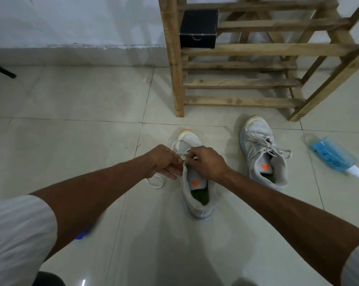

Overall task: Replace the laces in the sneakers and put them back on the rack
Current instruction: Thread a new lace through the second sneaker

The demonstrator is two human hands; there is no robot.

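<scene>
Lacing step on near sneaker (195, 195), standing on the floor. Left hand (164, 162) and right hand (207, 162) both pinch the white lace (156, 183) at the upper eyelets, fingers curled. Next, probably: thread and draw snug. Second sneaker (263, 153) lies beyond, with the wooden rack (236, 83) behind it.

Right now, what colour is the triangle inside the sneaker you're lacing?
Orange: the triangle inside the sneaker shows best in the head view.

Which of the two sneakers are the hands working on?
The left sneaker, nearer the person: the left hand and right hand pinch its lace. The right sneaker sits untouched closer to the rack.
</scene>
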